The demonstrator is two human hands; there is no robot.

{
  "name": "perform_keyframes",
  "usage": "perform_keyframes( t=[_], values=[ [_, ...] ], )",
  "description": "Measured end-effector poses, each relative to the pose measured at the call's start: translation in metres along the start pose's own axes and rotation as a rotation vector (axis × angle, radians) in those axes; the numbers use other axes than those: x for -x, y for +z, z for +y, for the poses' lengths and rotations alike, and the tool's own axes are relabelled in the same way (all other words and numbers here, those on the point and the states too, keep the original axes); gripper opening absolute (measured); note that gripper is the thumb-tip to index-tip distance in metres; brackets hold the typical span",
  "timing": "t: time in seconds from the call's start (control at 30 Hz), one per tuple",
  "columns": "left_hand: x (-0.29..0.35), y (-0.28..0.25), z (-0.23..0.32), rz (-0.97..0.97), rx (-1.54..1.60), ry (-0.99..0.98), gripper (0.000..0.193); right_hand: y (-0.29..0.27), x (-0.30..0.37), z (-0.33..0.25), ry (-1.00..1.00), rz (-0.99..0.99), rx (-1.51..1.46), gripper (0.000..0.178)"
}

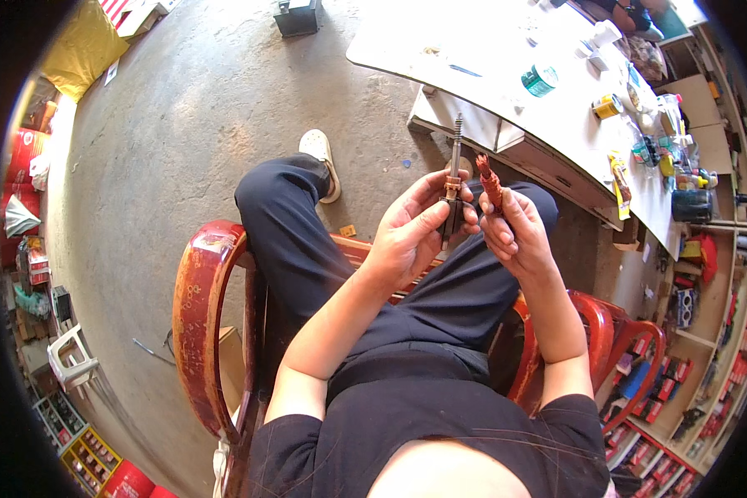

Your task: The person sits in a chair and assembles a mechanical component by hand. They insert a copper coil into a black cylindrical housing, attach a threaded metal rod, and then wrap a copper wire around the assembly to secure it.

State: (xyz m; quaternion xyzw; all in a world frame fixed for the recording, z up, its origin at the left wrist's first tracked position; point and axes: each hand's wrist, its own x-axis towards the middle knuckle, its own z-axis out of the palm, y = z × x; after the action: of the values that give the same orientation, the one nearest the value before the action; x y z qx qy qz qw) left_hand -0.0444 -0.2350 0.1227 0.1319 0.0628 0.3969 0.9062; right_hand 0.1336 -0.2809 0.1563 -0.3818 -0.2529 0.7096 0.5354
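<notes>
My left hand [413, 226] is closed around a slim metal rod [457, 141] that points upward. The rod has a ridged, screw-like upper part, a copper-coloured band around its middle and a dark lower body between my fingers. Close to its right, my right hand [516, 231] pinches a reddish copper-coloured piece [489, 178] that looks twisted or wrapped, with a frayed upper end. The two pieces stand side by side, a small gap between their upper ends. My fingers cover the lower part of the copper-coloured piece.
I sit in a red wooden armchair [210, 324]. Ahead to the right, a white-topped table [423, 41] bears a green-labelled tub [540, 80], a yellow can [607, 106] and several bottles. Shelves [705, 332] with boxes line the right. A white plastic stool [72, 358] stands left.
</notes>
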Motion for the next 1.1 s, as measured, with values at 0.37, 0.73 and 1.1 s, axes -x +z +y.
perform_keyframes(
  t=[0.37, 0.73, 1.1],
  values=[
    [0.001, -0.002, 0.003, -0.046, 0.141, -0.108, 0.046, -0.004, 0.004, -0.003, 0.037, -0.141, 0.169, 0.036],
    [0.001, 0.002, 0.001, 0.097, -0.203, 0.011, 0.037, 0.004, 0.004, 0.004, 0.153, -0.149, 0.288, 0.038],
    [0.006, -0.001, -0.005, 0.226, -0.373, 0.053, 0.021, 0.024, -0.002, 0.008, -0.118, -0.056, 0.484, 0.036]
  ],
)
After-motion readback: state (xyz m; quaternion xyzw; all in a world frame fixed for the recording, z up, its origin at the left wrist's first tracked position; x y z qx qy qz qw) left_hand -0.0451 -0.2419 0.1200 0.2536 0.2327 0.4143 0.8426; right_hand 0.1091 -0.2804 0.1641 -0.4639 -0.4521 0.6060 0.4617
